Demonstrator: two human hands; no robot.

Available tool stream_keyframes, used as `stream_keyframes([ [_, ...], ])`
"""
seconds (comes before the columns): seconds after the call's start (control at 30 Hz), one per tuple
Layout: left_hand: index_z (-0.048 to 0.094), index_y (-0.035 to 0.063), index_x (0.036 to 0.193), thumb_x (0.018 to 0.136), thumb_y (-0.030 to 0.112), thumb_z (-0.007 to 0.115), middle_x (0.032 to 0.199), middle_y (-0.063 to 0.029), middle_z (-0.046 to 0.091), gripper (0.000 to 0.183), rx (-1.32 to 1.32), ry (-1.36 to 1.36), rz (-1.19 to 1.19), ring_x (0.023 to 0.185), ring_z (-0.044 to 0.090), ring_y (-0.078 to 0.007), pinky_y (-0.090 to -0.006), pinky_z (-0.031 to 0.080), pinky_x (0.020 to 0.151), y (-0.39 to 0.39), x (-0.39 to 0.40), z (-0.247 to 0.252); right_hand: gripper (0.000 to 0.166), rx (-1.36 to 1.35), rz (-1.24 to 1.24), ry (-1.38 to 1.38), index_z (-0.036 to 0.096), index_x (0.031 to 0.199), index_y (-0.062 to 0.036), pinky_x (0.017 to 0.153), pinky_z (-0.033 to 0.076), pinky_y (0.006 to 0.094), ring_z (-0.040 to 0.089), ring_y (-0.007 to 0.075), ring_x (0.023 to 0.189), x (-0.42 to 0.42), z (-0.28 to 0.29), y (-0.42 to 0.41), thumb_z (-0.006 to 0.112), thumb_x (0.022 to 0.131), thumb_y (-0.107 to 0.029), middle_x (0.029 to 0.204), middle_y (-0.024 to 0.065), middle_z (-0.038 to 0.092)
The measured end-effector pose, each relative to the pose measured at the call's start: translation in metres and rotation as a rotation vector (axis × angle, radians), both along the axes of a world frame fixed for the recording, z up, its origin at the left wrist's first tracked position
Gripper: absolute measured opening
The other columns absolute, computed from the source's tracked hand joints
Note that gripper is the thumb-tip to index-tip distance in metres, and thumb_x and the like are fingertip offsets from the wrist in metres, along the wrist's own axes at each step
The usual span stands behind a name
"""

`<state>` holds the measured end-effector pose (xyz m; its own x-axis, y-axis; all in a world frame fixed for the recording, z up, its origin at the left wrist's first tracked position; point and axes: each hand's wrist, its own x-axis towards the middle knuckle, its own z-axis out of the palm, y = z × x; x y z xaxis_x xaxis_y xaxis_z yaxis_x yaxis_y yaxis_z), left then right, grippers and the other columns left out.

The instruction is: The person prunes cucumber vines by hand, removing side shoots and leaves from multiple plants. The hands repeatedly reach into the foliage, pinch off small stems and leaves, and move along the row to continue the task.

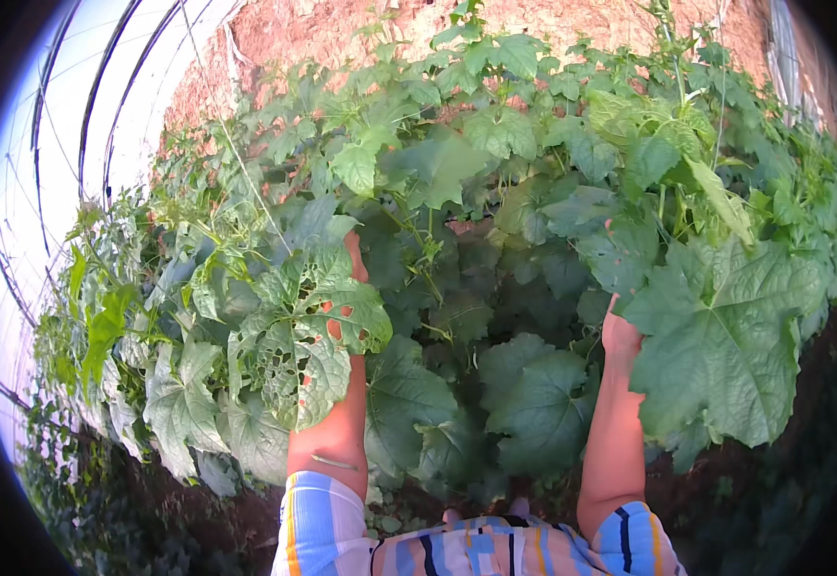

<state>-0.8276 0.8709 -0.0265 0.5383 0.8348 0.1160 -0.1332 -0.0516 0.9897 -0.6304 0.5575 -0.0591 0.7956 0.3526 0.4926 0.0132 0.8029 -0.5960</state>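
Both of my arms reach forward into a dense stand of leafy climbing vines. My left hand (355, 255) shows only in part among the leaves, its fingers hidden. A large leaf riddled with holes (310, 331) lies over that forearm. On the right, my right hand (620, 331) is beside a broad lobed leaf (728, 309), with one finger or thumb pointing up and the rest behind foliage. Whether either hand grips a stem or leaf cannot be seen. Between the arms hang dark green leaves (534, 396) and thin vine stems.
A thin support string (246, 173) runs down into the vines at left. Curved greenhouse frame ribs (91, 101) and pale sheeting stand at upper left. Behind the plants rises a rough earthen wall (303, 36). Dark soil (246, 518) and low plants show below.
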Motion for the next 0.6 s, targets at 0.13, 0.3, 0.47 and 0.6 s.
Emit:
stream_keyframes([
  [0.13, 0.048, 0.0113, 0.12, 0.078, 0.026, 0.062, 0.106, -0.0055, 0.055, 0.047, 0.072, 0.003, 0.22, 0.099, 0.051, -0.018, -0.0388, 0.042, 0.081, 0.027, 0.048, -0.006, 0.049, -0.121, -0.21, 0.007, 0.044, 0.125, -0.0051, 0.105, 0.024, 0.0364, 0.038, 0.0239, 0.126, -0.029, 0.029, -0.001, 0.039, 0.094, -0.043, 0.133, 0.0148, 0.043],
  [0.3, 0.056, 0.009, 0.101, 0.08, 0.042, 0.063, 0.088, -0.0039, 0.058, 0.039, -0.005, -0.003, 0.117, 0.076, 0.054, -0.0123, -0.0278, 0.042, 0.058, 0.071, 0.089, -0.026, 0.066, -0.045, 0.172, -0.186, 0.039, 0.133, -0.0032, 0.095, 0.035, 0.0391, 0.045, 0.0258, 0.115, 0.0, 0.034, -0.016, 0.033, 0.091, -0.054, 0.119, 0.0153, 0.054],
  [0.47, 0.053, 0.0069, 0.104, 0.091, 0.048, 0.045, 0.092, -0.0051, 0.056, 0.044, -0.123, 0.0, -0.101, 0.081, 0.054, -0.0183, -0.0305, 0.046, 0.071, 0.031, 0.059, 0.008, 0.086, 0.416, 0.761, 0.011, 0.029, 0.138, -0.0016, 0.09, 0.043, 0.0523, 0.052, 0.0363, 0.108, -0.009, 0.053, -0.006, 0.02, 0.086, -0.07, 0.115, 0.023, 0.055],
  [0.6, 0.054, 0.0074, 0.106, 0.092, 0.054, 0.037, 0.102, -0.0061, 0.056, 0.051, -0.263, -0.043, -0.275, 0.092, 0.053, -0.019, -0.0325, 0.044, 0.081, 0.023, 0.029, 0.015, 0.088, 0.592, 0.966, -0.075, 0.027, 0.138, 0.001, 0.096, 0.037, 0.0549, 0.046, 0.0384, 0.116, -0.023, 0.065, 0.018, 0.023, 0.086, -0.07, 0.12, 0.0244, 0.053],
])
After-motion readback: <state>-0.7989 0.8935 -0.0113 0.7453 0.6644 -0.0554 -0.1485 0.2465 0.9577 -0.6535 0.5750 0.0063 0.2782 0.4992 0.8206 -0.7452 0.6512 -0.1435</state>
